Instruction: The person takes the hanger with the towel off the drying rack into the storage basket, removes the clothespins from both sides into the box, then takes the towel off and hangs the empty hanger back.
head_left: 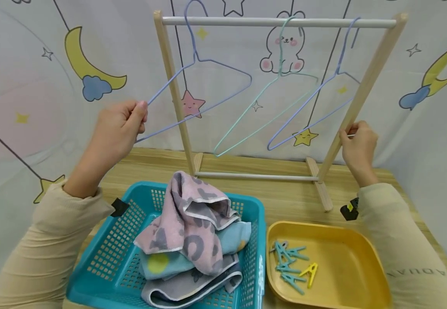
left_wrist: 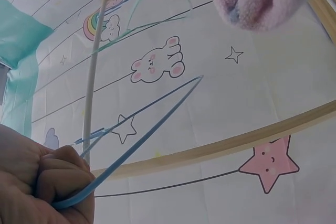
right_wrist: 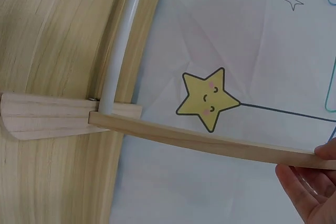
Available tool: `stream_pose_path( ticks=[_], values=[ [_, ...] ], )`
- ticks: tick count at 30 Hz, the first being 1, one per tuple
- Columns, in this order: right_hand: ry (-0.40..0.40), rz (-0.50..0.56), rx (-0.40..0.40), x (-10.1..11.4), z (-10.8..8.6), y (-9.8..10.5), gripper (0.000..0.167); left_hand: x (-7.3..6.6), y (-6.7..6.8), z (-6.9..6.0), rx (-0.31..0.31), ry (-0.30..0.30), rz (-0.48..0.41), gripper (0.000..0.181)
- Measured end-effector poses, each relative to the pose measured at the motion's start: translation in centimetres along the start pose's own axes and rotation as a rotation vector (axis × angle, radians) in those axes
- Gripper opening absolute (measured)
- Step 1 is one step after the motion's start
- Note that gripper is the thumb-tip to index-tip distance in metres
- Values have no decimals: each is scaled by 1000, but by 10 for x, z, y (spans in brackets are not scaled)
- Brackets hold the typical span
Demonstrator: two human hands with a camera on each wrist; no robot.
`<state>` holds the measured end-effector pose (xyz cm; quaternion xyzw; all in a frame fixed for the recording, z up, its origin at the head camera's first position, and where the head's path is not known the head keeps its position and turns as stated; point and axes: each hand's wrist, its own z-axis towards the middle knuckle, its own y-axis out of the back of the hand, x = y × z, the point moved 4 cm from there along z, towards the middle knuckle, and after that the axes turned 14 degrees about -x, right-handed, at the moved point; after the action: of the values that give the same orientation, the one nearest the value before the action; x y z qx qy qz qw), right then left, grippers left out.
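Observation:
My left hand (head_left: 117, 126) grips one end of a blue-purple hanger (head_left: 215, 105), whose hook is at the left part of the rack's white top bar (head_left: 239, 21). In the left wrist view, curled fingers (left_wrist: 63, 177) wrap the hanger's end. On the right, my right hand (head_left: 359, 146) pinches the wooden side post (head_left: 362, 96) of the rack between thumb and fingers. A mint green hanger (head_left: 248, 113) and another blue-purple hanger (head_left: 304, 113) hang from the bar between the posts. Whether the left hanger's hook rests on the bar is hard to tell.
In front of the rack, a teal basket (head_left: 260, 240) holds a pink-grey towel (head_left: 192, 214) and other folded cloths. Beside it sits a yellow tray (head_left: 347, 266) with several green clothespins (head_left: 291, 262) and a yellow clothespin (head_left: 310, 274). A patterned curtain (head_left: 131, 43) hangs behind.

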<state>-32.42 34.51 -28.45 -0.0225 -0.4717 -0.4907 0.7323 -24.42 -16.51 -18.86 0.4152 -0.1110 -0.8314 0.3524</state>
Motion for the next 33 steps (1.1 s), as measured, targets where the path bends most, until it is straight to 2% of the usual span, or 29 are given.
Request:
stream_pose_path(
  ticks=[5,11,20,24,30,33],
  values=[
    [-11,17,6,1,0,-2,26,3,-8,-4,10,-6,21,41],
    [-13,8,4,2,0,-3,26,6,-14,-9,21,14,50,41],
    [-10,12,5,-2,-1,-3,24,16,-19,-14,-15,-4,10,39],
    [-28,43,41,-9,-1,1,28,20,-21,-15,-14,-14,-18,38],
    [-56,68,107,-11,-2,18,34,26,-21,-16,-22,43,-56,48],
    [-80,132,134,-11,-4,28,32,30,-20,-16,-18,83,-75,58]
  ],
)
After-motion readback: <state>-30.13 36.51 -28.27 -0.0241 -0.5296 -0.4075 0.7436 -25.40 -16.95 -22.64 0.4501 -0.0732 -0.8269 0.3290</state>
